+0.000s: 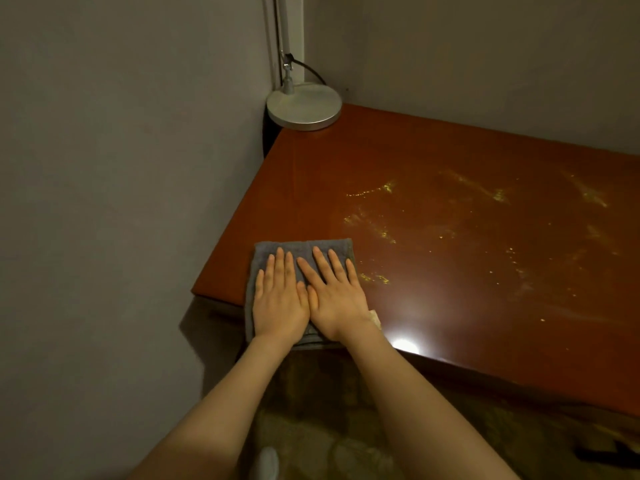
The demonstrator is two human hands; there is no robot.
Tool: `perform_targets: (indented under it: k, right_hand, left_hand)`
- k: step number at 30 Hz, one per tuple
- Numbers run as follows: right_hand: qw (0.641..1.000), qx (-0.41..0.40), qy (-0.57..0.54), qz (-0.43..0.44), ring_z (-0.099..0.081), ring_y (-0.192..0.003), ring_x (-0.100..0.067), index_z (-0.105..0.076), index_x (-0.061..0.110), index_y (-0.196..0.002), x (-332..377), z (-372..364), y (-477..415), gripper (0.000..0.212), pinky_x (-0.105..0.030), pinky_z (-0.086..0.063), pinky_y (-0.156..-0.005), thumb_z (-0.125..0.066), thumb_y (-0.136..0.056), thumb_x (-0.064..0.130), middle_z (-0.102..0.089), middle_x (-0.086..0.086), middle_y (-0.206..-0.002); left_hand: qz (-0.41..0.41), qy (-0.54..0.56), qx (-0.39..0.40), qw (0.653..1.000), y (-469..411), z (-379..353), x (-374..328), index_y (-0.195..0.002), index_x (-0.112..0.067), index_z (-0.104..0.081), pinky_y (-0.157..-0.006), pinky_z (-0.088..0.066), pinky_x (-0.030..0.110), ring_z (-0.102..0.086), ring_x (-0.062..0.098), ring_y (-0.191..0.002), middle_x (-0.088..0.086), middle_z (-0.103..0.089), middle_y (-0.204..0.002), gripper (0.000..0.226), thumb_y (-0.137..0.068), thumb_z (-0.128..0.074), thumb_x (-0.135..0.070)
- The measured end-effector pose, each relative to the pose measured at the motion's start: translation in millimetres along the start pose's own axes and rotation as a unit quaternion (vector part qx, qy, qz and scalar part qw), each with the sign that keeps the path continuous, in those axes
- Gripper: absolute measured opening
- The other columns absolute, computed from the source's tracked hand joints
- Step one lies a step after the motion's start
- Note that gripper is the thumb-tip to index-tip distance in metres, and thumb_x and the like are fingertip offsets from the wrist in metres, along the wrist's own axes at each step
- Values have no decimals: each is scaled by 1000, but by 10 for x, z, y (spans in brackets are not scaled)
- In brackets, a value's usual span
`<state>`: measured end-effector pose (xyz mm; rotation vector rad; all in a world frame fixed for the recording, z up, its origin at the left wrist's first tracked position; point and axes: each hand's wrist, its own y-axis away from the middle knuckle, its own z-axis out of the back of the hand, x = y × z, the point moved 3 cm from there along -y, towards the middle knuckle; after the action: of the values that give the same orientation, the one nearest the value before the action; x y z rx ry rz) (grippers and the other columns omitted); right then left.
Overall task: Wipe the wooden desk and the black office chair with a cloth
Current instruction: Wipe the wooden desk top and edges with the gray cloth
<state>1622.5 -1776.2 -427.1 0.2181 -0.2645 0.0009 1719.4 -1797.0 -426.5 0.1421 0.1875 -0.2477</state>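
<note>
Forearms, bare, reached in from the bottom of the head view: left forearm (221,403) and right forearm (415,403), converging on the cloth (301,245). The grey folded cloth lay on the near left corner of the table (450,161), its near part hanging over the table's front edge. Left grip (280,299) and right grip (337,299) lay side by side on top of the cloth. Thumbs touched and fingers were straight and spread flat, pressing down; neither pinched the fabric.

Right of the cloth and beyond it, yellowish specks (374,278) and smeared streaks were scattered over the red-brown top, the closest just beside the cloth's right edge. Lamp base (304,107) stood well beyond the cloth, in the far corner by the wall, with a black cable (311,69) looping behind it. The black office chair was not in view.

Judged stage: table wipe under way, most of the soiled area not yet reached.

Risks noted:
- Flat palms held the cloth by friction alone. With part of it over the edge, a pull toward the body could drag it off onto the floor.
- A push to the right could plough specks ahead of the cloth and over an edge rather than lift them.
- A long stroke away from the body could bump the lamp base or snag the cable.
- The streaks might smear if damp; that could not be told from this view.
</note>
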Motion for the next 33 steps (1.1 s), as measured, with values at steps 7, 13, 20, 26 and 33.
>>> perform_targets:
  k: [7, 13, 20, 26, 33]
  right_hand:
    - [1000, -11, -2, -27, 19, -144, -18, 6, 32, -149, -494, 86, 296, 51, -36, 17, -112, -11, -102, 40, 16, 2, -157]
    - [998, -36, -15, -57, 19, -144, -17, 2, 32, -150, -693, 79, 409, 53, -33, 20, -108, -4, -99, 45, 14, 3, -158]
    - [994, -49, -29, -89, 20, -143, -17, 4, 32, -150, -837, 144, 366, 72, -33, 21, -108, 16, -81, 50, 15, 2, -157]
    - [991, -63, -15, -115, 19, -143, -17, 6, 33, -149, -1058, 251, 170, 78, -34, 20, -108, 21, -74, 50, 15, 2, -157]
    - [989, -62, -11, -135, 18, -144, -18, 4, 32, -150, -1203, 356, -38, 50, -35, 17, -112, -11, -102, 39, 15, 1, -158]
  left_hand:
    - [-25, -12, 16, 999, 78, -117, -556, -147, -9, 13, -117, 8, 33, 14, 17, -145, 7, 17, -157, 57, -102, -12, -30]
    - [-56, -23, 23, 998, 68, -150, -779, -147, -8, 13, -118, 8, 33, 15, 18, -145, 7, 17, -156, 56, -102, -11, -30]
    - [-100, -30, 40, 994, -101, -122, -931, -148, -8, 12, -117, 10, 33, 17, 18, -144, 7, 19, -156, 56, -102, -11, -30]
    - [-124, -20, 35, 991, -411, -152, -1118, -148, -10, 12, -116, 10, 32, 17, 16, -144, 5, 18, -156, 55, -102, -11, -30]
    - [-135, -23, 33, 990, -690, -148, -1212, -148, -11, 11, -117, 9, 31, 16, 15, -144, 4, 17, -157, 55, -101, -11, -30]
